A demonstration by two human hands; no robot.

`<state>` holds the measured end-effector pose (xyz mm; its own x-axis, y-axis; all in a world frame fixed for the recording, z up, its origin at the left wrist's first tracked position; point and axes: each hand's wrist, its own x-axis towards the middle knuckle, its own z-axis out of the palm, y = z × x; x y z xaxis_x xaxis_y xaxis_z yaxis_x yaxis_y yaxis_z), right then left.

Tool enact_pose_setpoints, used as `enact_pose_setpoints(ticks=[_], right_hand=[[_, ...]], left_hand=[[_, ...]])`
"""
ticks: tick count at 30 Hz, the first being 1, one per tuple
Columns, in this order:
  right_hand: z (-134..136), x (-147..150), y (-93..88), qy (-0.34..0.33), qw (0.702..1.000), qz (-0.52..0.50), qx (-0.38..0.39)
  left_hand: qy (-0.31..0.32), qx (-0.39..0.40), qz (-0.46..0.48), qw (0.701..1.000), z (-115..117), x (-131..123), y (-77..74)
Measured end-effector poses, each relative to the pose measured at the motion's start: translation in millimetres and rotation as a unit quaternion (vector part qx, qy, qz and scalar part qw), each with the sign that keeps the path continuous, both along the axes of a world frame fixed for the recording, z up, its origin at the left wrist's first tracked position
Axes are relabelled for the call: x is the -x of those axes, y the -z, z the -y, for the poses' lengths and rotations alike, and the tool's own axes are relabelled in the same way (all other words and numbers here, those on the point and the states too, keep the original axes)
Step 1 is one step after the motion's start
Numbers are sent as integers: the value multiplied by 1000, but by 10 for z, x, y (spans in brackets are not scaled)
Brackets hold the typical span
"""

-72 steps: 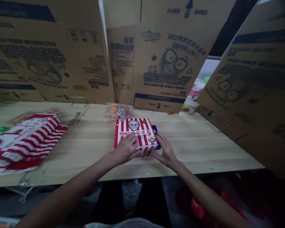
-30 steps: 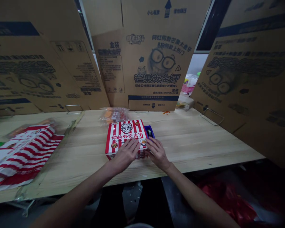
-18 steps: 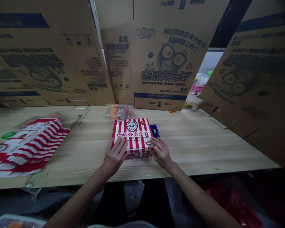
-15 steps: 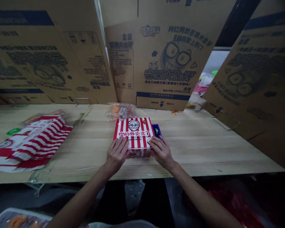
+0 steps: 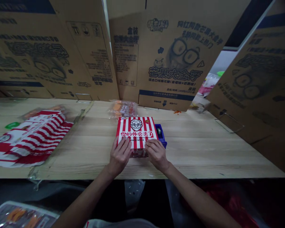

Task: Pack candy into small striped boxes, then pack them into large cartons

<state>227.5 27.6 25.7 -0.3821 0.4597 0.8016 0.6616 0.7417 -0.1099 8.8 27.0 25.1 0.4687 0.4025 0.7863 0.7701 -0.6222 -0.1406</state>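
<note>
A red-and-white striped takeaway box [image 5: 136, 129], with a printed face and lettering on its lid, sits closed on the table in front of me. At its front left edge, my left hand [image 5: 120, 155] has curled fingers on the lid, the thumb side near the front wall. My right hand [image 5: 156, 153] grips the front edge of the lid right of the middle, fingers bent over it. Partly hidden behind the box's right side is a blue tape dispenser [image 5: 161, 136] with a roll in it. What the fingertips press under the edge is hidden.
Flattened striped cartons [image 5: 35, 136] lie at the left beside a green ring [image 5: 12, 125]. Behind the box is a clear packet [image 5: 123, 109] with orange pieces. Tall cardboard sheets [image 5: 166, 57] line the back. A white tub [image 5: 21, 217] of packets stands low at left.
My right hand has slid left along the box's front edge, toward the middle. My left hand stays at the front left. The view has shifted slightly, and more of the blue dispenser shows.
</note>
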Motion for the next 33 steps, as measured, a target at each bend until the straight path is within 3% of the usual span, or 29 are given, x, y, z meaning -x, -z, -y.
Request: enact_pose_setpoints(ticks=[6,12,18,20,22,25,27,29,33], right_hand=[[22,92,-5,19,999,-45,11],[63,177,-29,17,997,-67,37],[137,334,-97,-37,993,-103,47],[138,231,-66,-14,989,-139,41],[89,4,21,72,971,-221,64],[-70,-432,220,216,890,-351,196],[-190,-650,353,235,864,-363,259],[-289,-743,456,231,859,-352,290],[-409,-669,552,241,846,-357,315]], left_hand=[[-26,11,2,1000,-8,-5,39],[-20,6,6,1000,24,70,-14],[-40,-6,25,999,170,272,-75],[-53,-9,26,998,205,362,-65],[-58,-14,25,998,207,435,-43],[-52,-22,24,998,148,484,-16],[-46,-17,24,999,89,480,-10],[-41,-7,22,999,37,463,-11],[-43,-2,19,999,-18,441,-7]])
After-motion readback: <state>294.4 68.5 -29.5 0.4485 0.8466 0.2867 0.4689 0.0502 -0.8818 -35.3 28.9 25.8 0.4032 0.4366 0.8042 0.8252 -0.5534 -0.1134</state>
